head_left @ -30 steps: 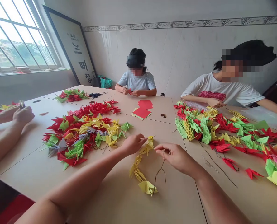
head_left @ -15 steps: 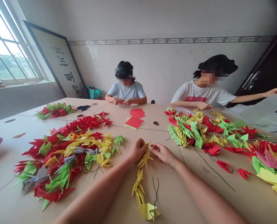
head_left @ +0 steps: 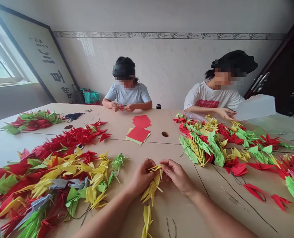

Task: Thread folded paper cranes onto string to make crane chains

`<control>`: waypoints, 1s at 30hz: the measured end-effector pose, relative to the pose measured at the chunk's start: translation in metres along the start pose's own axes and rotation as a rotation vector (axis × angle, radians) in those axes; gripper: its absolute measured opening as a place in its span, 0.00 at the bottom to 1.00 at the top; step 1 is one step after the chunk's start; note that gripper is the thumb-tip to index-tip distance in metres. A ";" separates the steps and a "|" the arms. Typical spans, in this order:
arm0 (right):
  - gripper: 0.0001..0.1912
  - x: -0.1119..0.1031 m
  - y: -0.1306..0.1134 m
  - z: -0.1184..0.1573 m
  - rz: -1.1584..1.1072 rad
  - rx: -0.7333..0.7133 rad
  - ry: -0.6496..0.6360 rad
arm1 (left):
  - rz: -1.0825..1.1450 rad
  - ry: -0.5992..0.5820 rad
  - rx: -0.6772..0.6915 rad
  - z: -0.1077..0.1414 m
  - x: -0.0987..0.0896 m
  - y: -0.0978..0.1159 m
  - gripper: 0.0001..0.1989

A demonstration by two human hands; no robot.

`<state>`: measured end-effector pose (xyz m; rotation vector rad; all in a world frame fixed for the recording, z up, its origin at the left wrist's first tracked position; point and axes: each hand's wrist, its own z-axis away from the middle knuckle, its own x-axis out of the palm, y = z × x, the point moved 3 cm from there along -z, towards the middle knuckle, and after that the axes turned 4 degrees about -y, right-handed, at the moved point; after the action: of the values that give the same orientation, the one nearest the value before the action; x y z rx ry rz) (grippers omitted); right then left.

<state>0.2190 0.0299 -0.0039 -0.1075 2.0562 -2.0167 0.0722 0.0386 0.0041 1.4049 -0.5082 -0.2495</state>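
Near the middle of the table, my left hand [head_left: 145, 178] is closed on the upper end of a string of yellow folded paper cranes [head_left: 152, 189]. The string hangs down toward me, and more yellow cranes [head_left: 147, 218] lie along it at the bottom edge. My right hand [head_left: 177, 175] is closed too, thumb and fingers pinching the pointed tip of the topmost yellow crane. My fingers hide part of that crane. Two dark thread ends [head_left: 171, 228] show below my hands.
Heaped strings of red, green and yellow cranes lie left [head_left: 62, 168] and right [head_left: 208, 138]. Red paper squares [head_left: 138, 135] lie ahead. Loose red pieces [head_left: 254, 191] and a long dark thread [head_left: 246, 198] lie right. Two people [head_left: 125, 94] sit opposite, one folding red paper, one handling translucent sheets [head_left: 257, 107].
My view has shifted, so the table looks closer. My right hand now grips the top crane's tip instead of being beside it. The person at right has drawn a translucent sheet inward.
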 end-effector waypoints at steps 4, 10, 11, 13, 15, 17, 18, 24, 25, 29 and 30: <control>0.17 -0.004 -0.002 -0.002 -0.024 -0.005 -0.025 | 0.148 -0.060 -0.113 0.002 0.001 -0.001 0.17; 0.12 -0.004 -0.013 0.005 -0.054 -0.030 -0.138 | 0.351 -0.146 -0.189 0.006 0.007 -0.003 0.21; 0.12 -0.004 -0.014 0.006 -0.071 -0.029 -0.130 | 0.365 -0.161 -0.203 0.007 0.007 -0.003 0.21; 0.12 -0.006 -0.013 0.005 -0.126 -0.018 -0.095 | 0.387 -0.189 -0.239 0.007 0.006 -0.005 0.20; 0.12 -0.009 -0.012 0.004 -0.204 -0.004 -0.051 | 0.411 -0.199 -0.261 0.008 0.005 -0.006 0.20; 0.12 -0.013 -0.011 0.004 -0.290 0.013 -0.014 | 0.420 -0.202 -0.258 0.007 0.002 -0.007 0.21; 0.11 -0.015 -0.010 0.004 -0.330 0.023 -0.002 | 0.419 -0.205 -0.251 0.007 0.001 -0.007 0.20; 0.10 -0.019 -0.009 0.002 -0.491 0.083 -0.016 | 0.412 -0.240 -0.236 0.007 0.000 -0.007 0.20; 0.10 -0.019 -0.009 0.002 -0.511 0.089 -0.020 | 0.409 -0.245 -0.236 0.008 0.002 -0.006 0.20; 0.08 -0.015 -0.009 0.004 -0.551 0.107 -0.044 | 0.354 -0.183 -0.165 0.009 0.008 -0.002 0.19; 0.08 -0.014 -0.010 0.004 -0.553 0.112 -0.058 | 0.338 -0.154 -0.133 0.009 0.009 -0.001 0.18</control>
<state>0.2322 0.0288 0.0073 -0.7786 2.0258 -2.3883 0.0759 0.0266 0.0059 1.1546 -0.8307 -0.1156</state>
